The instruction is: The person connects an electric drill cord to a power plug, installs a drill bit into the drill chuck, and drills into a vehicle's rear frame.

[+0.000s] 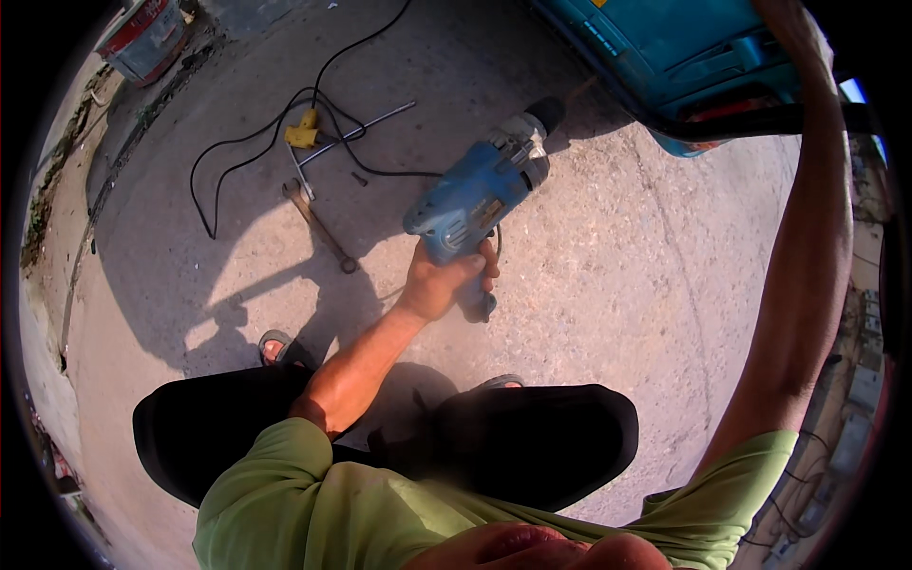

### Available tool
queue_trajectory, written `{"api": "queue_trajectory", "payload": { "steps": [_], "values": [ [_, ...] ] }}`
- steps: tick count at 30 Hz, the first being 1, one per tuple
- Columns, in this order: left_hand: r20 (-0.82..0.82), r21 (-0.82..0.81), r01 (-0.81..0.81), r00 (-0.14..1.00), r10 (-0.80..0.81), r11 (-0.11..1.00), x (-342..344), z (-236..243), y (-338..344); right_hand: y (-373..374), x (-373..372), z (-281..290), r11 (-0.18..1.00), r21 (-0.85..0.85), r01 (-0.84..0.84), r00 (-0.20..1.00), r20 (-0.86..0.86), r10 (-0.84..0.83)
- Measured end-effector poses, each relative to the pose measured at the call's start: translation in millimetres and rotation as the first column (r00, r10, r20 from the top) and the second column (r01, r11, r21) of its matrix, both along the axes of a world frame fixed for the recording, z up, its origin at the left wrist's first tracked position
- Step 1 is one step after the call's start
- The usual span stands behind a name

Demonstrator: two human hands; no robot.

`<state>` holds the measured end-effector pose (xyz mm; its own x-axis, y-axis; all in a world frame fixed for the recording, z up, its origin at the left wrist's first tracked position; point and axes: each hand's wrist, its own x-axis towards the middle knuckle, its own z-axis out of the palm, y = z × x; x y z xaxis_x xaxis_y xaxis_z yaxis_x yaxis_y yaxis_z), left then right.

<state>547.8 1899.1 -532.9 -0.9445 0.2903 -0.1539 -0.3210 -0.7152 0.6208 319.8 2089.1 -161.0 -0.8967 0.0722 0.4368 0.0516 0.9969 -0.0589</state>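
My left hand is closed around the handle of a blue corded power drill, held above the concrete in front of my knees. Its dark chuck points up and right, and a thin bit reaches toward the edge of a blue-green vehicle or machine body. My right arm stretches far up along the right side. Only the wrist end of my right hand shows, by the blue-green panel at the top edge; its fingers are out of sight.
Left of the drill lie an open-end wrench, a T-shaped metal bar, a small bolt and a yellow plug connector on a looping black cord. A bucket stands at the far left. A dark bar edges the blue-green body.
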Motion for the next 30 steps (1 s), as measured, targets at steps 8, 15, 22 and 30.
{"api": "queue_trajectory", "payload": {
  "steps": [8, 15, 22, 30],
  "values": [
    [-0.015, -0.052, -0.023, 1.0, 0.022, 0.998, -2.3, 6.4, 8.6, -2.8, 1.8, 3.7, 0.997, -0.039, 0.061, 0.998, -0.021, -0.062],
    [0.026, 0.1, -0.003, 1.0, 0.0, 0.995, -14.9, 20.6, 17.2, -2.2, 5.1, 13.2, 0.993, -0.036, 0.109, 0.994, -0.011, -0.11],
    [0.035, 0.093, -0.048, 0.998, 0.045, 0.995, -15.7, 26.9, 18.5, 5.0, -12.2, 4.0, 0.992, 0.078, 0.099, 0.995, 0.016, -0.101],
    [-0.006, 0.018, -0.034, 0.999, 0.034, 0.999, -21.4, 28.8, 20.8, 7.3, -3.9, 8.7, 0.995, -0.008, 0.096, 0.995, -0.003, -0.096]
  ]
}}
